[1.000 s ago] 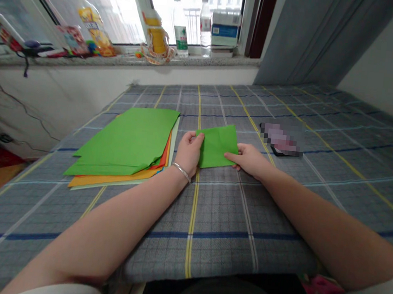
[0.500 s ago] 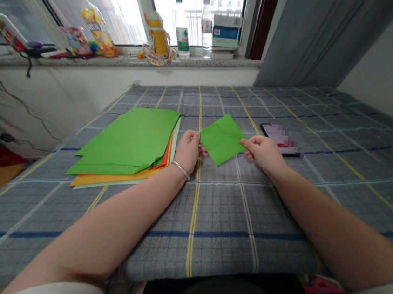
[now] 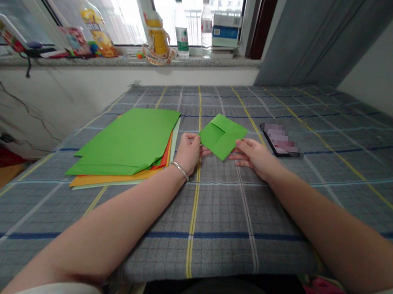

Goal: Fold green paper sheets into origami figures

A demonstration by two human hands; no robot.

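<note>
Green square point(image 3: 223, 136), folded paper, sits at 12 o'clock, mid-bed, turned as a diamond, with fold lines and a flap showing on its face. It appears to rest on the bed cover point(image 3: 228, 244), held between both hands.

Left hand point(image 3: 189, 153) at the square's 9 o'clock corner: fingers narrow, pinching that corner. Bracelet point(image 3: 179, 170) on the wrist.

Right hand point(image 3: 253, 156) at its 4 o'clock edge: fingers point(image 3: 240, 157) spread low and flat, touching the paper. Cannot tell whether they grip.

Paper stack point(image 3: 123, 144), green sheets over orange and red, lies at 10 o'clock, just beside the left hand. Phone point(image 3: 281, 140), screen blurred, lies at 2 o'clock, near the right hand. Bottles point(image 3: 181, 26) stand on the window sill point(image 3: 191, 61), far off at 12 o'clock.
</note>
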